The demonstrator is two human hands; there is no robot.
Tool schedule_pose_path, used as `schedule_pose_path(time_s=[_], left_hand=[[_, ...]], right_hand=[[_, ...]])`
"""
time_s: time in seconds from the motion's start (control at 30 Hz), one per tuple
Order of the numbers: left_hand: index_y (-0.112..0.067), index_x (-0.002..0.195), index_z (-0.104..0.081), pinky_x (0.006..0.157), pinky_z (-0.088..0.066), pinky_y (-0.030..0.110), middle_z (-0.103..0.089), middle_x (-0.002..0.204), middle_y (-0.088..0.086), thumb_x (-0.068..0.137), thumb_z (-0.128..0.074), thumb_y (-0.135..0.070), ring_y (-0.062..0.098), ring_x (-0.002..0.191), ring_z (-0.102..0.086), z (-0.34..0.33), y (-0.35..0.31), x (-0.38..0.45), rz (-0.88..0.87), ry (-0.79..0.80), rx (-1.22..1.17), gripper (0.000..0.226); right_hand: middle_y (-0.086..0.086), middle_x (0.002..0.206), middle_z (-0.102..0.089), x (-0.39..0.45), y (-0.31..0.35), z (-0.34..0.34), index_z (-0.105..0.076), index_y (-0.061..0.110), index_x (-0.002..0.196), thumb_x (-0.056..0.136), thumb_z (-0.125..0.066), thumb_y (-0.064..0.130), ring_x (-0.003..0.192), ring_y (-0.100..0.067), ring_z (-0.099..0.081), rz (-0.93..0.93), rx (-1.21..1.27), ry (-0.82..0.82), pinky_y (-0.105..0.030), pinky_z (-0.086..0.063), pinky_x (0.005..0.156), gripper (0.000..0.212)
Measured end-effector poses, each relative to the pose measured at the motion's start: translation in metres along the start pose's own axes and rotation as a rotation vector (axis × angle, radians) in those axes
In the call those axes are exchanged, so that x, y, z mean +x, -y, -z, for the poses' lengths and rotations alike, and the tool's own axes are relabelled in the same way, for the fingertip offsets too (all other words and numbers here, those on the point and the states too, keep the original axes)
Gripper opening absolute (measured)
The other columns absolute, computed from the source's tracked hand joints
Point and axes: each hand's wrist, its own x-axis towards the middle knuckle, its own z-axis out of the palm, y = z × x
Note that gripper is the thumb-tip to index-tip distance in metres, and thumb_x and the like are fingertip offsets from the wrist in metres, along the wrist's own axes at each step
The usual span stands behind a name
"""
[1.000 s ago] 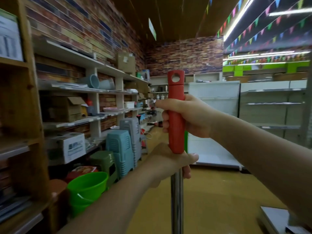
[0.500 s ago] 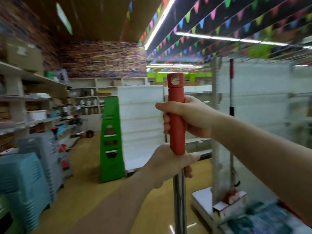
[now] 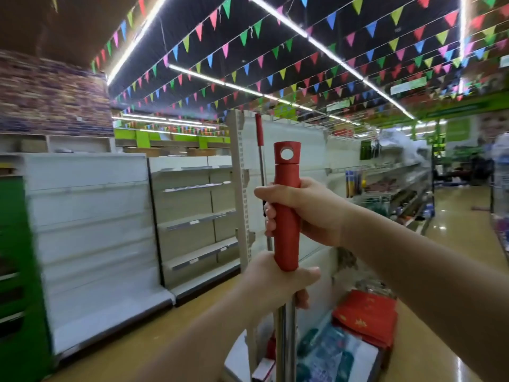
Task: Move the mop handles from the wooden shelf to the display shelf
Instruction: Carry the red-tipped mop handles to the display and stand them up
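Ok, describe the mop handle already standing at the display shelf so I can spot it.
Find the white perforated upright post of the display shelf. Right beside it stands a thin metal mop handle with a red grip; unlike the thick red-gripped handle in hand, nobody holds it.

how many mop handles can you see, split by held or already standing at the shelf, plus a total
held mop handle, gripped by the right hand above and the left hand below: 1
mop handle standing at the display shelf: 1
total: 2
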Motion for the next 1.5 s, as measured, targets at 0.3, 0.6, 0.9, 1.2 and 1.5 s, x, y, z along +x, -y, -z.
schedule_pose_path(time_s=[0.3, 0.6, 0.9, 1.2, 1.5], left_hand=[[-0.017, 0.056, -0.06, 0.085, -0.051, 0.033, -0.066, 0.054, -0.001, 0.079, -0.067, -0.032, 0.015, 0.066, -0.06, -0.031, 0.005, 0.132, -0.058, 0.062, -0.028, 0.029], [-0.018, 0.055, -0.06, 0.05, -0.041, 0.012, -0.065, 0.059, 0.001, 0.081, -0.065, -0.033, 0.005, 0.049, -0.051, -0.057, 0.01, 0.271, -0.206, 0.133, -0.107, 0.031], [-0.017, 0.059, -0.059, 0.056, -0.048, 0.013, -0.061, 0.048, -0.002, 0.082, -0.067, -0.029, 0.006, 0.047, -0.058, -0.099, -0.008, 0.396, -0.272, 0.162, -0.185, 0.026], [-0.009, 0.069, -0.061, 0.059, -0.051, 0.02, -0.06, 0.048, 0.0, 0.083, -0.066, -0.027, 0.011, 0.046, -0.059, -0.149, -0.022, 0.519, -0.259, 0.027, -0.185, 0.024], [-0.011, 0.078, -0.06, 0.053, -0.045, 0.023, -0.059, 0.047, -0.001, 0.084, -0.065, -0.022, 0.015, 0.049, -0.06, -0.155, -0.033, 0.633, -0.225, -0.145, -0.198, 0.014]], right_hand=[[-0.003, 0.057, -0.054, 0.07, -0.026, 0.098, -0.053, 0.011, 0.075, 0.085, -0.062, 0.013, 0.05, -0.016, -0.053, 0.004, -0.016, -0.067, -0.027, -0.054, 0.057, 0.014], [-0.002, 0.052, -0.052, 0.15, -0.05, 0.194, -0.049, 0.012, 0.067, 0.083, -0.059, 0.004, 0.048, -0.016, -0.05, -0.005, -0.118, -0.212, -0.026, -0.05, 0.051, 0.02], [-0.003, 0.054, -0.051, 0.206, -0.058, 0.302, -0.048, 0.011, 0.072, 0.083, -0.057, 0.002, 0.047, -0.016, -0.049, 0.016, -0.146, -0.278, -0.024, -0.051, 0.051, 0.017], [-0.004, 0.061, -0.057, 0.261, -0.082, 0.425, -0.054, 0.009, 0.079, 0.083, -0.063, 0.008, 0.054, -0.017, -0.058, 0.058, -0.106, -0.248, -0.027, -0.056, 0.06, 0.011], [-0.008, 0.094, -0.066, 0.332, -0.115, 0.517, -0.058, 0.017, 0.095, 0.085, -0.063, 0.023, 0.086, -0.019, -0.065, 0.17, -0.308, -0.233, -0.033, -0.053, 0.087, 0.012]])
